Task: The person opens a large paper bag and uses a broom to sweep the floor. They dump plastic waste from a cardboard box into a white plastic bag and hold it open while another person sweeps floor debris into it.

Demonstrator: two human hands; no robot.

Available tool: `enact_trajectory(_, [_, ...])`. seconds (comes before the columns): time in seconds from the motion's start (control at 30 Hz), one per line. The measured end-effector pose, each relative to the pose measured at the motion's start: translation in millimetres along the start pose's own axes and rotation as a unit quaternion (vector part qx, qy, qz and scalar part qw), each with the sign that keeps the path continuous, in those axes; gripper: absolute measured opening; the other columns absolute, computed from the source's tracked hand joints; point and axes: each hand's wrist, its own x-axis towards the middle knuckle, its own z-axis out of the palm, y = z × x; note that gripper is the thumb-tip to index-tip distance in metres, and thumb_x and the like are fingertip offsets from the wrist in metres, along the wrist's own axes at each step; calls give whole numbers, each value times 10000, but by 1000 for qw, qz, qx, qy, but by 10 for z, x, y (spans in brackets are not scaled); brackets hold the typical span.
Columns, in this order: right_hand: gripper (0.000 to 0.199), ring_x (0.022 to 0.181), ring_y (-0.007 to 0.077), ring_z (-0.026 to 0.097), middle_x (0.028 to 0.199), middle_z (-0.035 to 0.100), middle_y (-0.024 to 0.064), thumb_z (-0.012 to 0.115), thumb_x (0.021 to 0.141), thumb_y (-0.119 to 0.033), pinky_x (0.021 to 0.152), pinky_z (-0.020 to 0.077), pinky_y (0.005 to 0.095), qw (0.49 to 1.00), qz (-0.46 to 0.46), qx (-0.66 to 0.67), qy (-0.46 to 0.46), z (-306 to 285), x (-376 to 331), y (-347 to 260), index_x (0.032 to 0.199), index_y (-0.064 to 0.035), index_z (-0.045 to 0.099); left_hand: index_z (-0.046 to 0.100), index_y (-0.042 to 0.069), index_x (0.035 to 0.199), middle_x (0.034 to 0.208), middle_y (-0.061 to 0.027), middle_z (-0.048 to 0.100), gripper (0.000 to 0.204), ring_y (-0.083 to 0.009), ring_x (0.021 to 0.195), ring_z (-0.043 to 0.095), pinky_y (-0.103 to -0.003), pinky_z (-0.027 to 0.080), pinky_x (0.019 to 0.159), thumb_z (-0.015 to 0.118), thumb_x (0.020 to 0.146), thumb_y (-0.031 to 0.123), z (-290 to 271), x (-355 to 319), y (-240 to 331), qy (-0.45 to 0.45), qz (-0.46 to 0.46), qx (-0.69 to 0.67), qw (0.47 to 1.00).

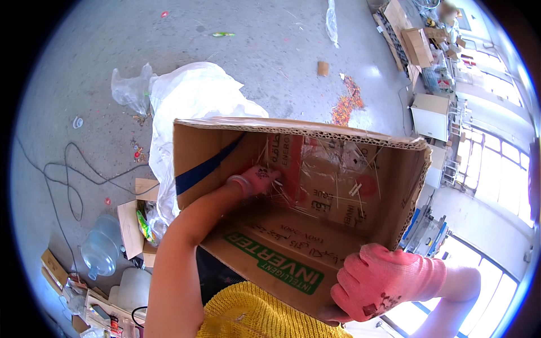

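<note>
A large open cardboard box [315, 253] with green and dark printing tilts in front of my body, its opening facing me. My right hand [377, 281], in a pink knitted glove, grips the near right edge of the box with fingers wrapped round it. My left arm reaches inside, and my left hand [261, 179], in a similar glove, is at the inner bottom beside a red strip [291, 169]. The fingers of that hand are hard to make out. Clear tape [332, 151] and several thin whitish strands [355, 190] lie across the inside of the box.
A large white plastic sheet [191, 90] lies on the floor behind the box. To the left are a dark cable [67, 169], a clear water jug [101, 245] and a small open carton [131, 228]. Small orange-red pieces [346, 104] are scattered beyond. White cabinets [431, 115] stand right.
</note>
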Motion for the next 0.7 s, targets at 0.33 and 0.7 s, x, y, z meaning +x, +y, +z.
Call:
enact_trajectory(0.33, [418,628,225,507,621,487,97,466,808,-412,675,372,392,949,-127,-286,27,-169,6,-82,550,-84,466,399,38,1239,1004,-198,606,423,-333,936,575,-397,445,788,462,910,296,-336,-8,380,25,-148,-367,918])
enact_trajectory(0.7, [506,432,142,360,462,308,-14,632,694,-488,422,261,272,992,107,66,-11,-72,-289,-218,464,-126,364,447,75,1159,954,-10,510,377,-85,728,512,-250,472,645,547,890,320,-1540,-408,745,-20,-141,-557,818])
